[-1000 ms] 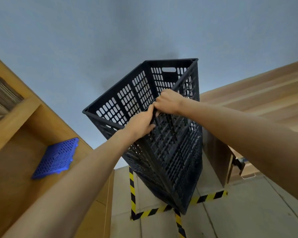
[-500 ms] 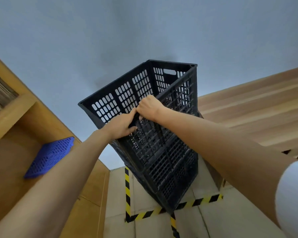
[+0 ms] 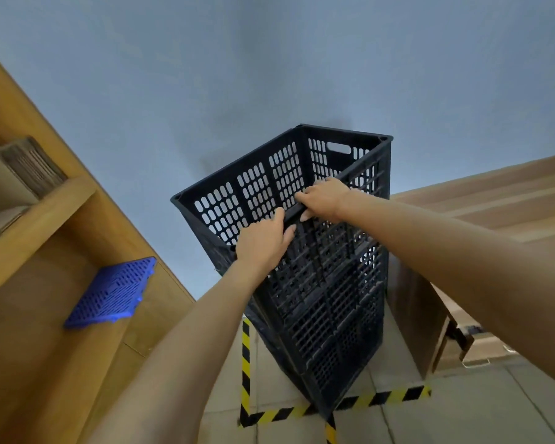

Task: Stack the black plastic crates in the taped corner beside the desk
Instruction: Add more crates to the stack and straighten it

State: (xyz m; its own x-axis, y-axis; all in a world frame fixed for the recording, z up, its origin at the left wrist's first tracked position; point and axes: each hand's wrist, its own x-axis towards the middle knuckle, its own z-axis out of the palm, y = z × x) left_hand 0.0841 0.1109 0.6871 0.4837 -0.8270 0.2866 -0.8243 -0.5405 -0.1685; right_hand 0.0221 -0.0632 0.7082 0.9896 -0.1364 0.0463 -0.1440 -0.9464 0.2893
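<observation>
A tall stack of black perforated plastic crates (image 3: 330, 302) stands on the floor inside the corner marked by yellow-and-black tape (image 3: 302, 411). The top crate (image 3: 269, 184) sits open on the stack. My left hand (image 3: 263, 241) grips the near rim of the top crate, fingers curled over its edge. My right hand (image 3: 324, 198) grips the same rim a little further right, fingers hooked over it. The wooden desk (image 3: 481, 206) rises right of the stack.
A wooden shelf unit (image 3: 45, 251) fills the left side, with a blue perforated panel (image 3: 111, 294) lying on its lower shelf and cardboard (image 3: 26, 168) above. A grey-blue wall is behind the stack. Tiled floor lies in front of the tape.
The top crate has gone from tilted towards me to level on the stack. Both hands slid along the near rim and moved a little apart.
</observation>
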